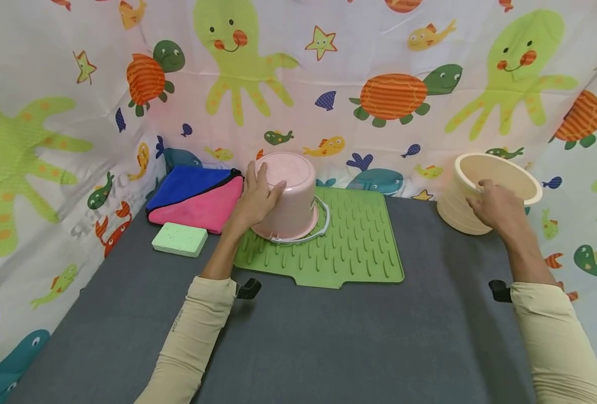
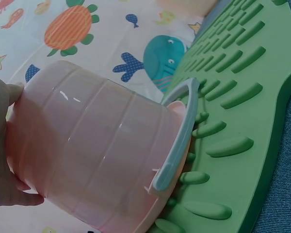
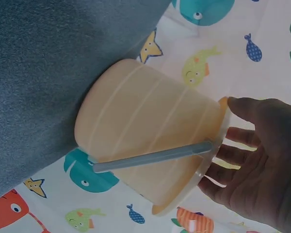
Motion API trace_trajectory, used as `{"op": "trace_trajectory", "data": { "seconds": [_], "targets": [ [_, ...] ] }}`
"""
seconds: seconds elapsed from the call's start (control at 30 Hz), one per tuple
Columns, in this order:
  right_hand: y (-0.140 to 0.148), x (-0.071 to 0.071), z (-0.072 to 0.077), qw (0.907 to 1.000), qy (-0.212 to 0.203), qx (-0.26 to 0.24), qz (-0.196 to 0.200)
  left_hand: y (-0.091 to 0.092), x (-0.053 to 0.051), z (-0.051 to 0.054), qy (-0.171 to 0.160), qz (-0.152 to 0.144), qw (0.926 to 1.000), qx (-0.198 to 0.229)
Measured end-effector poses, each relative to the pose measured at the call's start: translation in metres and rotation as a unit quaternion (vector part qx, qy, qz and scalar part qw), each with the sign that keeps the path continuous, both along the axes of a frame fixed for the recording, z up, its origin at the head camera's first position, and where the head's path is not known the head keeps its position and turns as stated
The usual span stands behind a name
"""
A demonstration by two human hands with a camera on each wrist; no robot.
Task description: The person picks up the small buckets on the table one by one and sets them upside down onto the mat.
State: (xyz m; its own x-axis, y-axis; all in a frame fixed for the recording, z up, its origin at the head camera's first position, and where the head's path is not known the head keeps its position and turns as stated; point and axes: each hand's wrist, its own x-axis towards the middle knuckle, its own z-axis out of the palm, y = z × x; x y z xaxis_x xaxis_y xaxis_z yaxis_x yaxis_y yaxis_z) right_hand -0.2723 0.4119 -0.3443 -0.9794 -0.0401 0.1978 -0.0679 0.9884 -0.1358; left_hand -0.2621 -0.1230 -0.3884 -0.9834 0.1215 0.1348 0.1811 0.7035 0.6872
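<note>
A pink bucket (image 1: 290, 196) stands upside down on a green ridged mat (image 1: 349, 241), its pale handle lying around the rim. My left hand (image 1: 255, 196) rests on the bucket's upper left side with fingers spread; in the left wrist view, the fingers (image 2: 24, 191) touch the pink wall (image 2: 87, 136). At the right, a cream bucket (image 1: 460, 202) is upright but slightly tilted. My right hand (image 1: 500, 207) grips its near rim, thumb on one side and fingers on the other. The right wrist view shows this hand (image 3: 262, 160) at the rim of the cream bucket (image 3: 145, 126), beside its grey handle (image 3: 155, 158).
A blue and pink cloth pouch (image 1: 197, 196) lies left of the mat, and a pale green sponge (image 1: 179, 239) lies in front of it. Behind the dark grey table (image 1: 329, 342) hangs a curtain (image 1: 288, 134) printed with sea animals.
</note>
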Motion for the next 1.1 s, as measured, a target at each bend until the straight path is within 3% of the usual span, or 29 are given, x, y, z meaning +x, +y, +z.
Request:
{"op": "trace_trajectory", "data": {
  "seconds": [0.23, 0.63, 1.1],
  "targets": [
    [0.010, -0.004, -0.005, 0.9996, -0.013, 0.025, 0.009, 0.002, -0.003, -0.001, -0.005, -0.002, 1.0000, -0.001],
    [0.014, -0.012, -0.013, 0.9977, 0.016, 0.024, 0.061, 0.001, -0.004, -0.002, 0.000, 0.000, 1.0000, -0.003],
    [-0.009, 0.005, -0.013, 0.9943, 0.021, 0.019, 0.103, 0.000, -0.003, -0.002, 0.004, 0.004, 1.0000, 0.004]
  ]
}}
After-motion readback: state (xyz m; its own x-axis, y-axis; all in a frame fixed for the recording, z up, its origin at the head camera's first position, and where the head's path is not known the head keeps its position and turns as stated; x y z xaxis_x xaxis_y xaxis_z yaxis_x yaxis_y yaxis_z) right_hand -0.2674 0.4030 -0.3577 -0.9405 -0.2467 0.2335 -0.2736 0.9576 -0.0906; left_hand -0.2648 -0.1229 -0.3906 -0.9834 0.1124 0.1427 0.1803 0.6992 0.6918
